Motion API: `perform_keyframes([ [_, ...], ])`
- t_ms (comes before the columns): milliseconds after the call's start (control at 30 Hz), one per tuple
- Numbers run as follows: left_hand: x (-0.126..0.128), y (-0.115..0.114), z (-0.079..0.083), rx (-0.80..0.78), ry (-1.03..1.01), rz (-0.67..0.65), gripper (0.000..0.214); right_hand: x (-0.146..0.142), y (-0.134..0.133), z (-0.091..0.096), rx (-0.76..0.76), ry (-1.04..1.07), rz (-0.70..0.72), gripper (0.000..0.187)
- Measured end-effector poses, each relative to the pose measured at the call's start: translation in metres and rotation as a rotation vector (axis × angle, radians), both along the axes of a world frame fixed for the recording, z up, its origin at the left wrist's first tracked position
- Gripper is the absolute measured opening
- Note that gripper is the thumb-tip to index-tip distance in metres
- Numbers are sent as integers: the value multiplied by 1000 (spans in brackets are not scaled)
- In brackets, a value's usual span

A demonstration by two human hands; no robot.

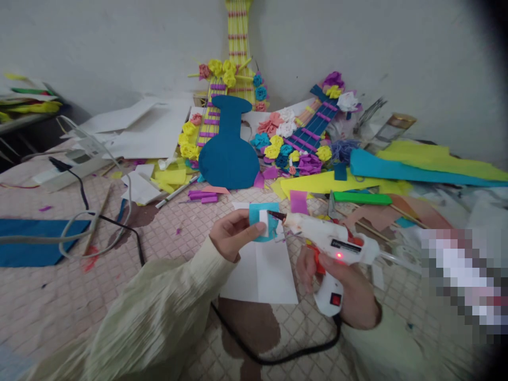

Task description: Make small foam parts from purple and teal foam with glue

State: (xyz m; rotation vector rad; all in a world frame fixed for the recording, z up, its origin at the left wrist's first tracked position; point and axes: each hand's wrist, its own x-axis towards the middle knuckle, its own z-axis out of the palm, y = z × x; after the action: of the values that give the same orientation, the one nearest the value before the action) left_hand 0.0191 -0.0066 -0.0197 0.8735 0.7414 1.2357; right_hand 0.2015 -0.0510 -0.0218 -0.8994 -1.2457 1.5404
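Note:
My left hand (233, 233) pinches a small light blue paper piece (256, 210), its thumb pressing a white foam-like strip (263, 217) flat against it. In my right hand (355, 293) is a white hot glue gun (313, 228), a red light glowing on its side. The gun's dark nozzle points left, right beside the white strip's upper end; whether they touch I cannot tell. Fingers of the right hand wrap round the handle near the orange trigger. Beneath both hands lies a white sheet of paper (254, 278).
Behind stands a dark blue guitar-shaped cutout (229, 161), with decorated paper guitars (206, 116) covered in paper flowers. Yellow paper (309, 184) and a green cutter (362, 198) lie to the right. A power strip (67, 172) and white cable occupy the left; the gun's black cord (278, 361) loops in front.

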Motion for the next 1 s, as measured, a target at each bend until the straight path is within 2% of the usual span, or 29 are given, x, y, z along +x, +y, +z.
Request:
perform_keyframes([
  [600,-1,1,2,-5,1,19,14,0,-1,-1,-22,41,46,33],
  [1000,0,1,3,-32,-50,61,16,-1,-3,-2,-22,18,24,33],
])
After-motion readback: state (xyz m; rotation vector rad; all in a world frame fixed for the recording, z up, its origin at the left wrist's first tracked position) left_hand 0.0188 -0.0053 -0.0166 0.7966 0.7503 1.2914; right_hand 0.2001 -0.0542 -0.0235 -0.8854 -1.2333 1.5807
